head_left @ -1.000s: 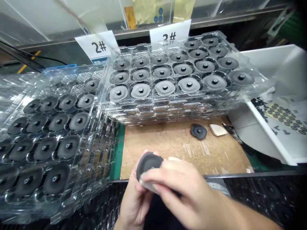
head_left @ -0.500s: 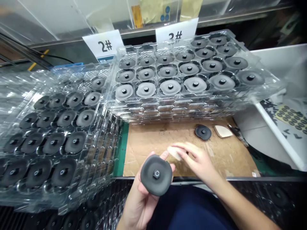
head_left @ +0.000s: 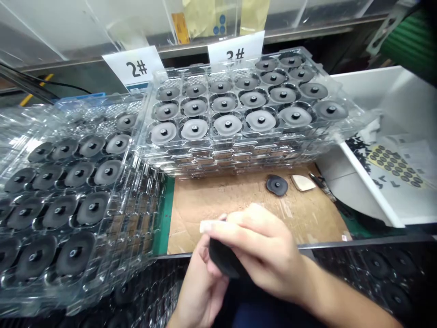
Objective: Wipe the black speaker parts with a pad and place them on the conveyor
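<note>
My left hand point(head_left: 201, 282) grips a black rounded disc point(head_left: 223, 259), now tilted and seen partly edge-on. My right hand point(head_left: 262, 250) is closed over its upper side, fingers pinching a small white pad point(head_left: 205, 226) whose end pokes out at the fingertips. Much of the disc and most of the pad are hidden behind my right hand. Another black disc point(head_left: 277, 186) with a centre stud lies on the cardboard sheet point(head_left: 194, 205) beyond my hands. Beside it rests a cream-coloured pad point(head_left: 303, 183).
Clear trays point(head_left: 218, 152) holding rows of black discs are stacked behind the cardboard. More clear trays point(head_left: 116, 218) stand at left. Paper signs point(head_left: 136, 68) are propped at the back. A white bin point(head_left: 372, 182) with stickers sits at right, near a dark tool point(head_left: 322, 186).
My right hand has moved left onto the disc, bringing the white pad to its edge. The disc has turned from face-up to steeply tilted. The whole view has shifted slightly.
</note>
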Demonstrator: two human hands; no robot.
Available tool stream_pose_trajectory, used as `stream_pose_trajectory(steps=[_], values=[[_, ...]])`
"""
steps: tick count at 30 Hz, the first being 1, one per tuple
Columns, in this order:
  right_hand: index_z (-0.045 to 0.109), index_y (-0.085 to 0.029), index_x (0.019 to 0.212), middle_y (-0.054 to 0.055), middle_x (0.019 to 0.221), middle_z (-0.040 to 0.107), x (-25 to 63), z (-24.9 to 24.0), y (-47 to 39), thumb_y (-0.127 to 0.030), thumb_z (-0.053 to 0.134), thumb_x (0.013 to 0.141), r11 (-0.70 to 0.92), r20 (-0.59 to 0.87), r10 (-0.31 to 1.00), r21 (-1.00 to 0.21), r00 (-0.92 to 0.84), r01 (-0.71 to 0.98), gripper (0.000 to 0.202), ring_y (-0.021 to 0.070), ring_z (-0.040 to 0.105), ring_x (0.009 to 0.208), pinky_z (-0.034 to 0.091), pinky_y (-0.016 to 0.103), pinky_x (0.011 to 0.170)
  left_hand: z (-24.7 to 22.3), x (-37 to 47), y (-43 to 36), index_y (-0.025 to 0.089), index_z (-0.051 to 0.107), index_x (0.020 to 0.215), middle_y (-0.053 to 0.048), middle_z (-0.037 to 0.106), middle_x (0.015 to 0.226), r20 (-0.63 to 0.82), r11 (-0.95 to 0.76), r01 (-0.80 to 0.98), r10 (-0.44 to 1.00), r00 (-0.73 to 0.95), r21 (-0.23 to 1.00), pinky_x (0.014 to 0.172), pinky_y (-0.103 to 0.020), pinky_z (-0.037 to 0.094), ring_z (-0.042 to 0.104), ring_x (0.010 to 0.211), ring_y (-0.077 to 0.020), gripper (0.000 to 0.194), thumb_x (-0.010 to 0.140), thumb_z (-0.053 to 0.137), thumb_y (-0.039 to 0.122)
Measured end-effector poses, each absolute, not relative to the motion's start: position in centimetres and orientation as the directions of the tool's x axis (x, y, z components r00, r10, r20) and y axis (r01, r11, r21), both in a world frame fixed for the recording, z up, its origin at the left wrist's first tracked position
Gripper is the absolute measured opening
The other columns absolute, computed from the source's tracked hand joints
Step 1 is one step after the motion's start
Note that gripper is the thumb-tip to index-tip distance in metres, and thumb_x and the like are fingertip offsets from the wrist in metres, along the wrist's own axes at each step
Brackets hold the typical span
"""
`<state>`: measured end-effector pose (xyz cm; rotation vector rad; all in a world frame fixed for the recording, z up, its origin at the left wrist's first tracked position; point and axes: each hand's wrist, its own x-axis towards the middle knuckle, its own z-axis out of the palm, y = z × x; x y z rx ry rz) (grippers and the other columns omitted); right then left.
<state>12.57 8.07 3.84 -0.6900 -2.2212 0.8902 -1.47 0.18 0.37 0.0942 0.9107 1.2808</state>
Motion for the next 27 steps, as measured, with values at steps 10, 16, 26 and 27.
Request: stream_pose_trajectory(steps=[10,16,26,27], values=[[0.054,-0.014,0.118,0.008,0.091,0.066,12.5,3.5,6.0,-0.009,0.049,0.085,0.615,0.406,0.763,-0.695,-0.503,0.373,0.034,0.0171,0.058,0.075,0.045,0.032,0.068,0.0,-1.1,0.7,0.027,0.062,0.108,-0.003,0.066,0.113,-0.353,0.149,-0.745,0.928,-0.122,0.65,0.089,-0.026,0.047,0.061,0.101,-0.0226,0.059,0.053,0.081,0.033],[0.064,-0.016,0.101,0.003,0.074,0.067,12.7,3.7,4.6,-0.008,0.053,0.082,0.452,0.227,0.722,-0.87,-0.654,0.196,0.023,0.0121,0.059,0.063,0.048,0.022,0.059,-0.1,-0.9,1.0,0.033,0.06,0.11,0.0,0.066,0.114,-0.402,0.13,-0.801,0.904,-0.146,0.584,0.09,-0.029,0.047,0.063,0.097,-0.021,0.051,0.062,0.076,0.026],[0.063,-0.025,0.105,0.002,0.106,0.067,16.1,-0.7,6.7,-0.028,0.054,0.086,-0.035,-0.116,0.96,-0.953,-0.253,0.302,0.022,0.0192,0.062,0.096,0.052,0.03,0.082,-0.6,-1.3,1.7,0.029,0.059,0.113,-0.004,0.063,0.117,-0.384,0.099,-0.808,0.909,-0.164,0.58,0.094,-0.029,0.045,0.059,0.106,-0.0249,0.051,0.064,0.074,0.03],[0.062,-0.025,0.106,0.002,0.107,0.066,16.0,-0.3,6.8,-0.028,0.054,0.086,-0.013,-0.093,0.968,-0.946,-0.233,0.324,0.023,0.0204,0.062,0.097,0.052,0.032,0.083,-0.5,-1.2,1.6,0.029,0.059,0.112,-0.003,0.064,0.117,-0.38,0.104,-0.806,0.911,-0.157,0.583,0.094,-0.029,0.045,0.059,0.105,-0.0246,0.05,0.065,0.074,0.029]])
